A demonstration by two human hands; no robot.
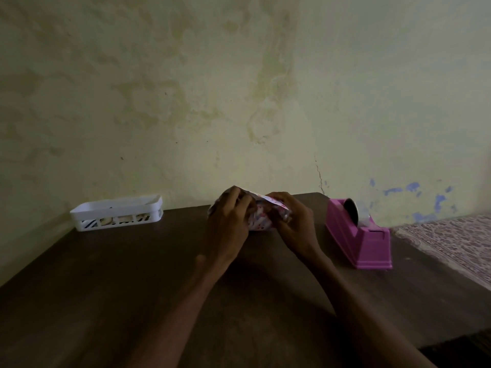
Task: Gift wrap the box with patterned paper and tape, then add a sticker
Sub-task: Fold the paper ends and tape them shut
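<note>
Both our hands gripped the paper-wrapped box at the far middle of the dark table. Our left hand curled over its left end, while our right hand pinched a loose flap of patterned paper that stood up above it. We judged the fold unsecured: no tape showed on it, and had either grip eased, the flap could have sprung open or creased crooked. The pink tape dispenser stood well apart to the right, so reaching it meant freeing one hand, and the paper might have slipped then. Its roll of clear tape sat in the cradle. At the back left, near the wall, a white slotted basket held some pale items, glimpsed through its side; we could not tell what they were.
</note>
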